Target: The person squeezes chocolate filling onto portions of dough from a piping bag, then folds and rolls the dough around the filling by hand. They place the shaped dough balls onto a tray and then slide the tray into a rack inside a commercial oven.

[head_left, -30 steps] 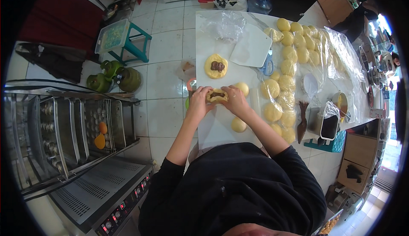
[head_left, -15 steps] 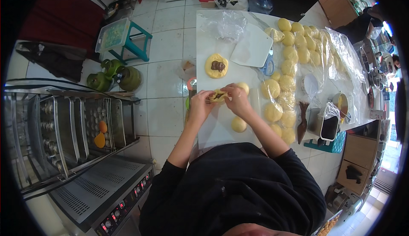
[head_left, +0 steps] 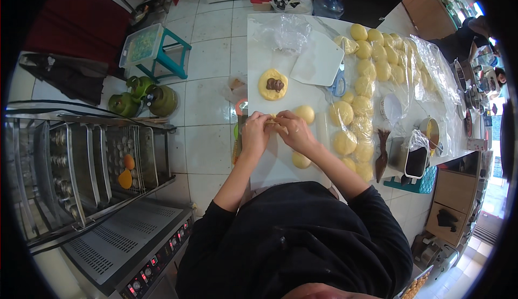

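My left hand (head_left: pixel 256 132) and my right hand (head_left: pixel 294 128) meet over the table, fingers pinching a piece of yellow dough (head_left: pixel 273 117) between them. Most of that dough is hidden behind the fingers. Beyond my hands lies a flattened dough round (head_left: pixel 263 90) topped with a dark brown filling (head_left: pixel 275 85). One smooth dough ball (head_left: pixel 305 114) rests just past my right hand's fingers, and another dough ball (head_left: pixel 301 160) sits under my right forearm, partly covered by it.
Several rows of dough balls (head_left: pixel 345 142) lie at the right, many beneath clear plastic. A white board (head_left: pixel 317 64), blue scissors (head_left: pixel 339 85), a brown piping bag (head_left: pixel 382 153) and a metal container (head_left: pixel 414 161) are on the white table (head_left: pixel 270 172). A tray rack (head_left: pixel 91 164) stands left.
My fingers have drawn closer together, and the dough's edges are gathered over the dark filling that showed before. The filled round on the table stays in place.
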The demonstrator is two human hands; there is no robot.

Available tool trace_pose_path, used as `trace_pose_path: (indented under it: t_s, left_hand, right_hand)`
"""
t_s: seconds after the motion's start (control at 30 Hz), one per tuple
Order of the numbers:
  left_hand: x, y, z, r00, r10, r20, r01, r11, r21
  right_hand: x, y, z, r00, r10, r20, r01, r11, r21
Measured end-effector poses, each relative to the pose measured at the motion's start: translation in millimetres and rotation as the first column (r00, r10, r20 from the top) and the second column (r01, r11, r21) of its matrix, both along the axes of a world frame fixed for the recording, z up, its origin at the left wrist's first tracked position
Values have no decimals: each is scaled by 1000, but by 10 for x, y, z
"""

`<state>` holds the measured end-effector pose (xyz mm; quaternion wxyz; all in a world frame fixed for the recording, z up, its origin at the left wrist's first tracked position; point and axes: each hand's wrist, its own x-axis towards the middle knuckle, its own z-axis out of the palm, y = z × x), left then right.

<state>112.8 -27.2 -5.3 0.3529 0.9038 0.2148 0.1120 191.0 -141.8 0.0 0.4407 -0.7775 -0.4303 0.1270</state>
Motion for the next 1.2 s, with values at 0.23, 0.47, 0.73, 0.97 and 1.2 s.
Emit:
trace_pose_path:
  t_s: [0.23,0.47,0.73,0.97,1.2]
  left_hand:
    - [5,30,43,989,-96,112,92,995,44]
    - [-11,-77,9,996,-72,60,85,962,-258]
    - [-22,-137,-22,967,-47,251,86,986,-145]
    - [33,-82,-86,949,-52,311,137,956,-258]
    - [-7,-124,16,937,-32,347,162,922,-351]
  right_hand:
    - [115,-71,53,992,123,32,-120,988,-94]
    - [155,-21,-83,979,32,201,-36,999,21]
    - [165,-68,-31,995,63,-72,-71,991,-116]
    - [222,-124,-50,993,120,19,-117,984,-136]
    - [265,-140,-1,993,111,48,-105,986,-127]
